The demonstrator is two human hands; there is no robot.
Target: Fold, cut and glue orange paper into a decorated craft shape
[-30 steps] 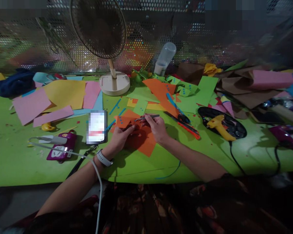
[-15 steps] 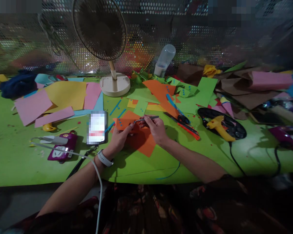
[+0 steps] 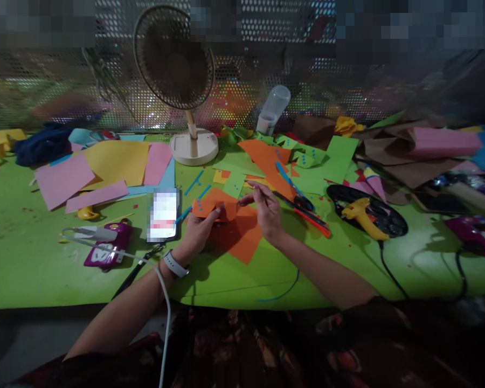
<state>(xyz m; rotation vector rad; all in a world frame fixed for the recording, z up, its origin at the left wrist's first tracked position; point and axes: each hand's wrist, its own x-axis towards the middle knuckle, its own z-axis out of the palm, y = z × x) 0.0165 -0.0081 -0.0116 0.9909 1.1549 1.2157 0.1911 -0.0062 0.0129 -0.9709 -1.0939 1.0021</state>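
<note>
My left hand [image 3: 199, 229], a watch on its wrist, pinches a small orange paper piece with blue dots [image 3: 210, 203] just above a larger orange sheet [image 3: 242, 240] on the green table. My right hand [image 3: 268, 213] is closed in a pinch on a thin grey tool [image 3: 255, 188], possibly tweezers. The tool's tip points away from me, just right of the orange piece. The two hands are a few centimetres apart.
A phone [image 3: 164, 214] lies left of my left hand, with a purple device [image 3: 107, 245] and a white cable [image 3: 161, 302] nearer the edge. A desk fan [image 3: 194, 145] stands behind. Scissors and an orange cutter [image 3: 312, 214], a yellow glue gun [image 3: 361, 213] on a black tray [image 3: 392, 223] and paper scraps lie right.
My right hand has turned the thin tool from lying across the orange piece to pointing away, and has drawn slightly right. My left hand keeps hold of the orange piece. The view shifted slightly.
</note>
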